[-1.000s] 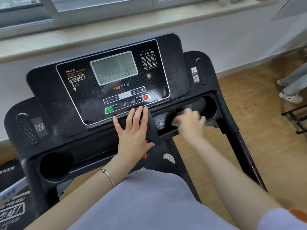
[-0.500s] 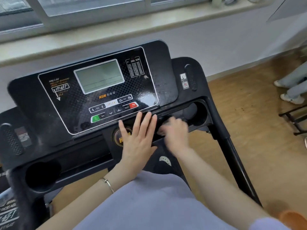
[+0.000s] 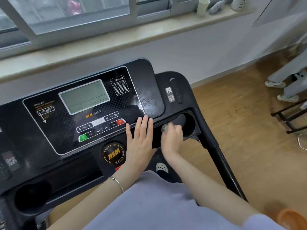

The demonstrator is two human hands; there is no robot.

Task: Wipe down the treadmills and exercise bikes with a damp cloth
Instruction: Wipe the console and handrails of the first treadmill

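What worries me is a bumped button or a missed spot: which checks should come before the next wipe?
1. Cloth in right hand: ok, gripped.
2. Left hand off the red button: ok, flat beside it.
3. Display blank: ok.
4. Right panel wiped: ok, wet streaks show.
5. Right cup holder wiped: cannot tell.
6. Left cup holder wiped: cannot tell.

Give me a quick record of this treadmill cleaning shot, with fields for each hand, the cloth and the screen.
machine: black treadmill
screen: blank
left hand: flat, fingers straight, resting on the console's lower edge
right hand: curled round the cloth, beside the right cup holder
cloth: pale, mostly hidden under the hand, blurred
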